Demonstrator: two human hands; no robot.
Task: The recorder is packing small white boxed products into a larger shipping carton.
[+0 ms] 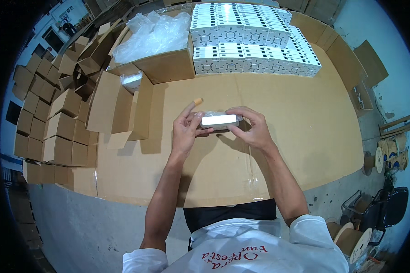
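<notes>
white oblong block in clear wrap: held above the cardboard-covered table, near its middle | left hand: fingers closed on the block's left end | right hand: gripped its right end | stacked white boxes: at the table's far edge

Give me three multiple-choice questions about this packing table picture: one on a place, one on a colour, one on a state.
1. Where is the stack of white moulded plastic units?
A. far side of the cardboard-covered table
B. on the floor
C. in the person's lap

2. What colour is the small flat rectangular piece?
A. red
B. white
C. black

3. How is that piece held?
A. lying untouched
B. left hand only
C. between both hands, right hand too

Answers: 1 A, the stack sits at the table's far edge; 2 B, it shows bright white; 3 C, fingers of both hands grip it.
</notes>
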